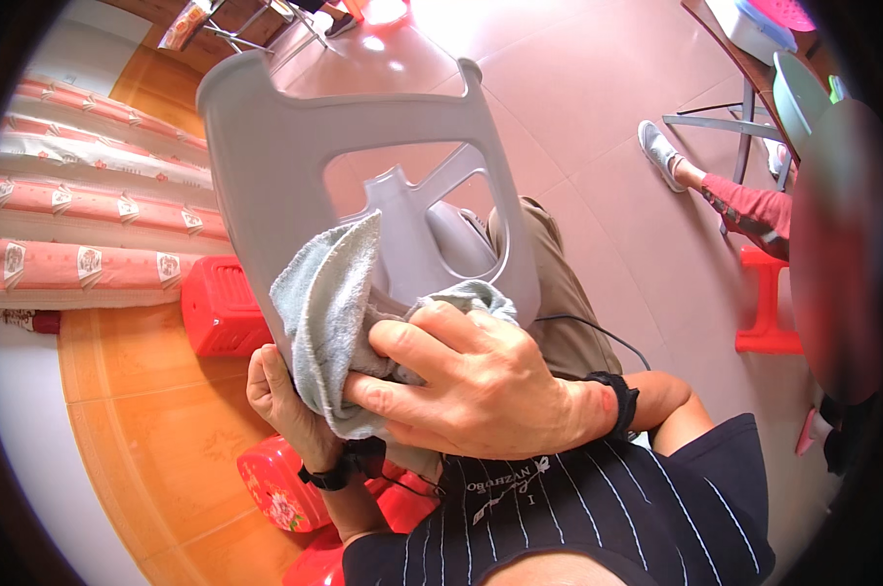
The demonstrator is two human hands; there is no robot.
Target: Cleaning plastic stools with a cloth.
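Note:
A grey plastic stool (258,146), tipped over with a legged side towards me, stands before my chest and over my lap. My right hand (463,381) is closed on a bunched pale green-grey cloth (331,293) and presses it against the stool's near end. Lower left, my left hand (291,403) grips the stool's near left edge, its fingers partly hidden behind the cloth. Part of the cloth hangs between the two hands. Through the stool's openings its inner faces show.
Red plastic stools (222,308) stand at the left by a pink patterned curtain (104,205). At the right, a person's leg (742,198) reaches out near a table with a green basin (797,95) and a red stool (764,300). A black cable (603,329) runs beside my knee.

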